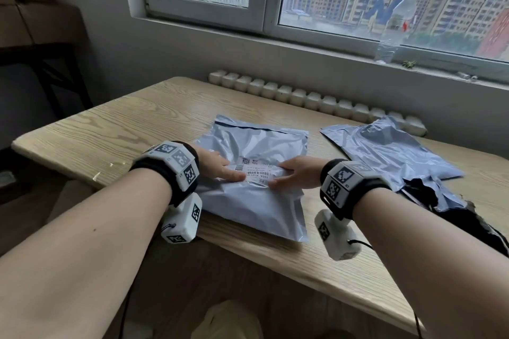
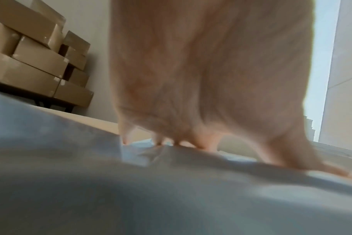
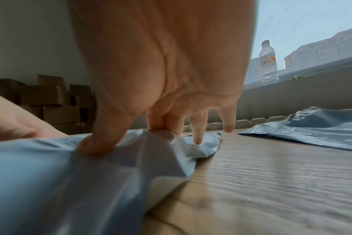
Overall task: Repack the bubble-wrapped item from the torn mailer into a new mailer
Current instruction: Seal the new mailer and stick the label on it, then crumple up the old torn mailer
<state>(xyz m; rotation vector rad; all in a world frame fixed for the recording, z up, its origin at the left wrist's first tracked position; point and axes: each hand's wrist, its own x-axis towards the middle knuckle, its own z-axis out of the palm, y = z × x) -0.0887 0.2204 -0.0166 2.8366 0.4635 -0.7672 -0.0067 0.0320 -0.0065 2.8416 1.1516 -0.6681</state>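
A grey-blue mailer (image 1: 256, 201) lies bulging in the middle of the wooden table (image 1: 110, 132), with a white shipping label (image 1: 254, 172) on top. Its contents are hidden. My left hand (image 1: 220, 168) and right hand (image 1: 292, 173) lie on the label from either side, fingers straight, pressing it flat. In the left wrist view the left hand (image 2: 191, 95) touches the mailer (image 2: 131, 190) with its fingertips. In the right wrist view the right hand (image 3: 161, 79) presses thumb and fingers on the crinkled mailer (image 3: 70, 174). A second grey mailer (image 1: 385, 151) lies to the right, beside a torn, crumpled piece with black lining (image 1: 440, 201).
A white radiator (image 1: 303, 96) runs along the table's far edge under the window. A clear water bottle (image 1: 391, 36) stands on the sill. Cardboard boxes (image 2: 30, 63) are stacked on a rack at the left wall. The table's left half is bare wood.
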